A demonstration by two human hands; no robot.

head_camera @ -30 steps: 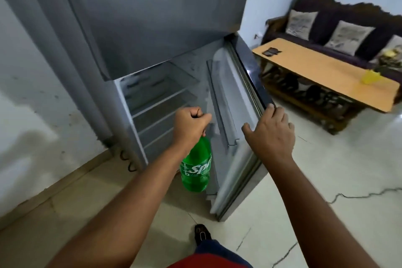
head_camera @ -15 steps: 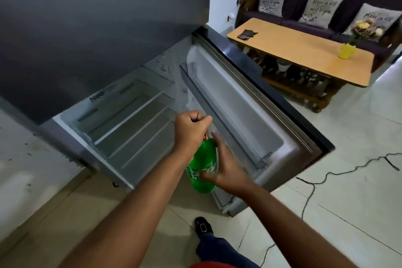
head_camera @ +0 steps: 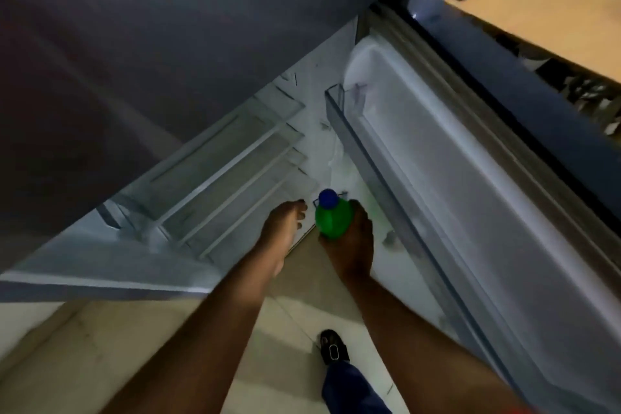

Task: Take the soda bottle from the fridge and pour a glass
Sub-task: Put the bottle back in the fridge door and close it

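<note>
The green soda bottle (head_camera: 331, 219) with a blue cap stands upright low in front of the open fridge (head_camera: 215, 175). My right hand (head_camera: 351, 245) wraps around its body from the right and below. My left hand (head_camera: 285, 228) hovers just left of the bottle with fingers loosely spread, apart from it and holding nothing. The bottle's lower half is hidden behind my right hand. The fridge's shelves look bare.
The fridge door (head_camera: 470, 198) swings open to the right, its shelf rail close to the bottle. A wooden coffee table (head_camera: 537, 0) lies beyond the door at top right. My shoe (head_camera: 332, 348) rests on the tiled floor below.
My left hand let go of the bottle's cap and moved aside. My right hand left the door edge and took the bottle's body. The view tilted downward.
</note>
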